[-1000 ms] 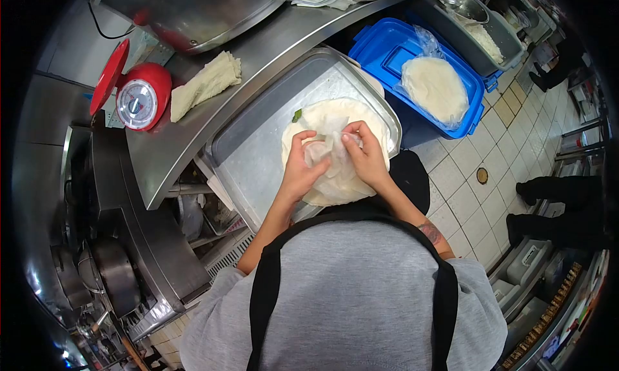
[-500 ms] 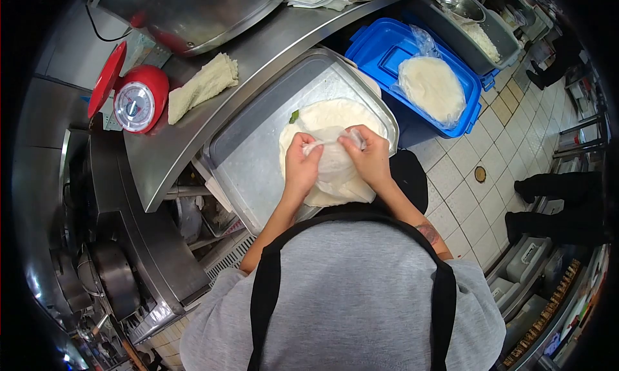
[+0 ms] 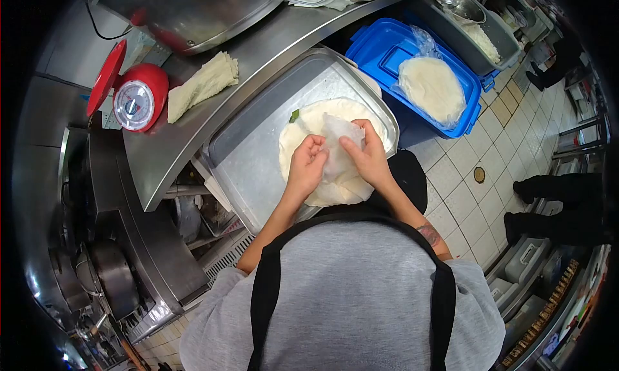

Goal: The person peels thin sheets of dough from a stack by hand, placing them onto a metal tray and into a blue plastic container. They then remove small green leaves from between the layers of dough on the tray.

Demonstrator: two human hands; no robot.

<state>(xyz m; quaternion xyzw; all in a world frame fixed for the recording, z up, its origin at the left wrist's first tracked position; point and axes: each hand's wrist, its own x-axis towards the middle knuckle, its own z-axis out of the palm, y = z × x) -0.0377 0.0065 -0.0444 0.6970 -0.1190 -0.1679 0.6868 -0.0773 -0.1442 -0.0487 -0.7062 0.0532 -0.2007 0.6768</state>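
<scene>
Over a shallow rectangular metal tray (image 3: pixel 248 139), the left hand (image 3: pixel 367 153) grips a thin translucent white sheet (image 3: pixel 338 153) between thumb and fingers; the right hand (image 3: pixel 309 166) pinches at its opposite edge. Beneath the sheet, a round, flat, off-white dough-like piece (image 3: pixel 298 139) lies in the tray, near a small green leaf-like scrap (image 3: pixel 294 116).

Room lies left on the tray (image 3: pixel 242 161) (the counter (image 3: pixel 158 152) flanks it).
</scene>
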